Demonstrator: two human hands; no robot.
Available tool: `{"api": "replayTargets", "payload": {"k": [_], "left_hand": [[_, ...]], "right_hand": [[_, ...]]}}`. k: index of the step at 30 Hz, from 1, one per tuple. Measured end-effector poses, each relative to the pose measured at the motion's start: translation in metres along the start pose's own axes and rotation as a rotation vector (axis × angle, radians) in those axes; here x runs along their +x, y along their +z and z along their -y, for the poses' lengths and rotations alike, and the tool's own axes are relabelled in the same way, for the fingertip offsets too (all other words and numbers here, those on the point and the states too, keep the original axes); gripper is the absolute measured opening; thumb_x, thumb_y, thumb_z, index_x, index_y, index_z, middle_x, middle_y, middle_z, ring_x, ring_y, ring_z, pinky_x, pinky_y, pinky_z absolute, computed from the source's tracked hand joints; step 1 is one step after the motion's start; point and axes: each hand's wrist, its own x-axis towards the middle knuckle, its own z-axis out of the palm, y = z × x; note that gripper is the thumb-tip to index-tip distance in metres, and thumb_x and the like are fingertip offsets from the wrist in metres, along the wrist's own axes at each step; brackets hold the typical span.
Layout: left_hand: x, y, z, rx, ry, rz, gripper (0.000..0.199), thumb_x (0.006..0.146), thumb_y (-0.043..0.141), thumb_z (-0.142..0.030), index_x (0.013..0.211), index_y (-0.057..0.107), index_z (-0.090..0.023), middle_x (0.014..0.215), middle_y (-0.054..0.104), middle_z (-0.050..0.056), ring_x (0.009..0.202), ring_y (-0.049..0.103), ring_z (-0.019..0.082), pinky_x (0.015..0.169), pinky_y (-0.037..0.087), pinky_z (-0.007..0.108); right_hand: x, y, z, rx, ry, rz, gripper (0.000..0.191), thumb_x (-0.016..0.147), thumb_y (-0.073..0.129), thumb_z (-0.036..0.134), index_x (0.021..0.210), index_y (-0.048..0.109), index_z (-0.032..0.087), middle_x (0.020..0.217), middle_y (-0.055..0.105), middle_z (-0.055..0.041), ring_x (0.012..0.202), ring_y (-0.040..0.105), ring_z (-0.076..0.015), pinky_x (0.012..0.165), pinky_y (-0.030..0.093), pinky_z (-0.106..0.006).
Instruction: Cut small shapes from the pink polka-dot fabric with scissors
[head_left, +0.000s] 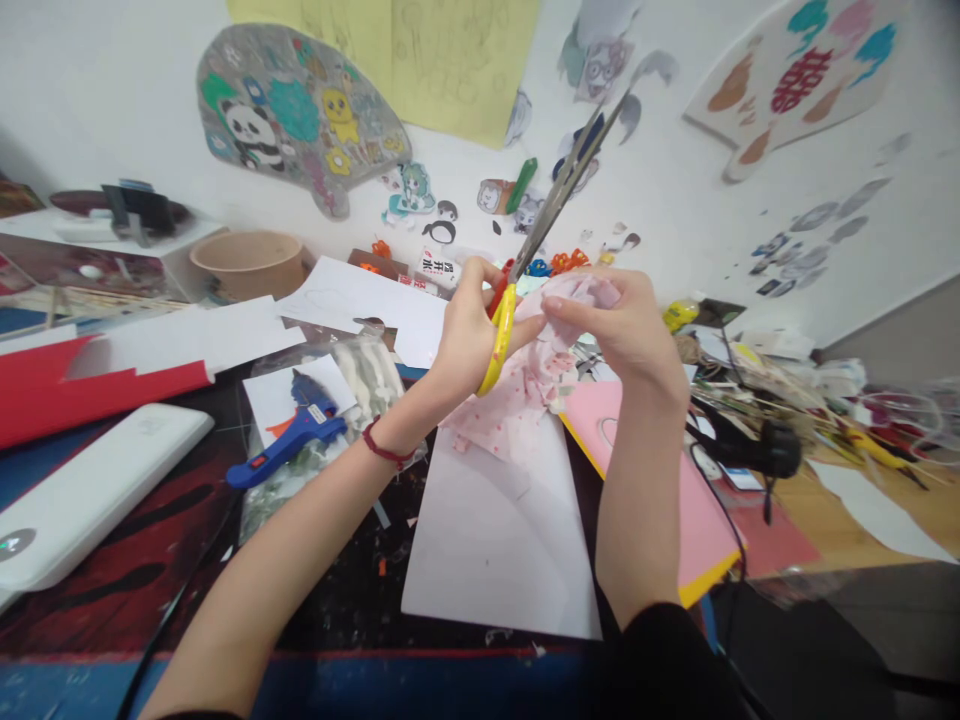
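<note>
My left hand (474, 328) is closed through the handles of a pair of scissors (504, 340), one loop yellow and one red. Their blades point up and to the right, away from the fabric, slightly apart. A crumpled pink fabric piece (517, 405) with small red dots hangs between my hands. Its upper edge is pinched in my right hand (622, 315), between thumb and fingers. The left fingertips also reach the fabric; how firmly they grip it I cannot tell. Beneath it lies a white sheet (502, 540).
A blue hot glue gun (292, 440) rests on bags at left, beside a long white device (105, 500) and red sheet (90, 385). A pink folder (705, 510) lies right. Further right are a black clamp-like object (750, 450) and cluttered sticks. A brown pot (251, 265) stands behind.
</note>
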Motion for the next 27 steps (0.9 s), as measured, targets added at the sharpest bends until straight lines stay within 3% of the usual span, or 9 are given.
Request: {"api": "replayTargets", "payload": {"k": [7,14,20,27], "left_hand": [[-0.002,0.001,0.004,0.04,0.093,0.009,0.055,0.072,0.087,-0.018,0.092,0.037,-0.025,0.072,0.051,-0.007,0.056,0.04,0.008,0.052,0.031,0.024],[-0.003,0.003,0.002,0.06,0.095,-0.004,0.056,0.07,0.089,-0.019,0.091,0.037,-0.025,0.073,0.053,-0.007,0.056,0.039,0.008,0.052,0.03,0.025],[-0.003,0.002,-0.002,0.024,0.066,0.009,0.062,0.065,0.093,-0.039,0.09,0.037,-0.026,0.074,0.054,-0.006,0.055,0.039,0.009,0.052,0.03,0.027],[-0.005,0.003,-0.005,-0.012,0.055,0.01,0.057,0.067,0.09,-0.032,0.09,0.038,-0.026,0.073,0.054,-0.007,0.056,0.041,0.009,0.054,0.031,0.027]], "right_hand": [[-0.003,-0.001,0.002,-0.009,-0.01,0.021,0.019,0.076,0.086,0.037,0.077,0.076,0.021,0.063,0.064,0.0006,0.054,0.055,-0.0122,0.05,0.044,-0.029],[-0.002,0.003,0.007,0.01,-0.05,-0.022,0.021,0.076,0.086,0.035,0.069,0.073,0.02,0.062,0.063,0.0007,0.054,0.054,-0.0122,0.051,0.042,-0.03],[-0.003,0.003,0.008,0.034,-0.049,-0.04,0.008,0.076,0.084,0.028,0.078,0.079,0.022,0.067,0.067,0.0004,0.057,0.056,-0.0125,0.052,0.043,-0.029],[-0.004,0.004,0.01,-0.049,-0.07,-0.052,0.012,0.077,0.083,0.035,0.084,0.08,0.026,0.069,0.067,0.0,0.054,0.054,-0.0127,0.05,0.043,-0.03]]}}
